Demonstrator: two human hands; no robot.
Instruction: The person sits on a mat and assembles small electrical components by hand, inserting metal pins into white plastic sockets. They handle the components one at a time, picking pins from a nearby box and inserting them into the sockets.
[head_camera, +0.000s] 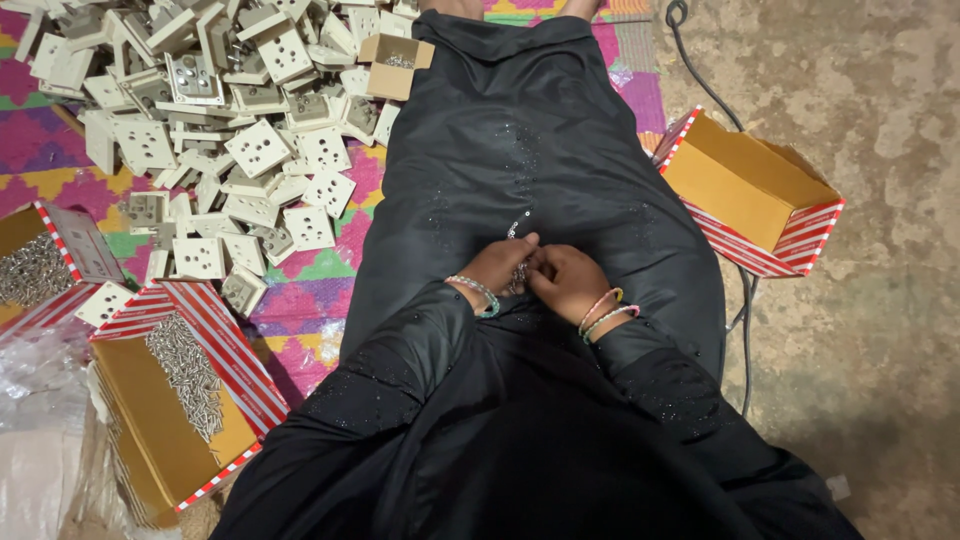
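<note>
Seated person seen from above, legs stretched along a patterned mat (320, 265), with the left hand (497, 265) and right hand (567, 280) meeting over the lap, fingers pinched together on a cluster of small metal pieces (518, 272) that rests against the black garment (520, 150), the lap apparently serving as a work surface. A heap of pale socket plates (240, 130) lies on the mat to the person's left, near an open box of metal pins (185, 375) and a small carton (395, 65), all within arm's reach. An empty open box (750, 190) sits on the bare floor to the right, well apart from the heap.
</note>
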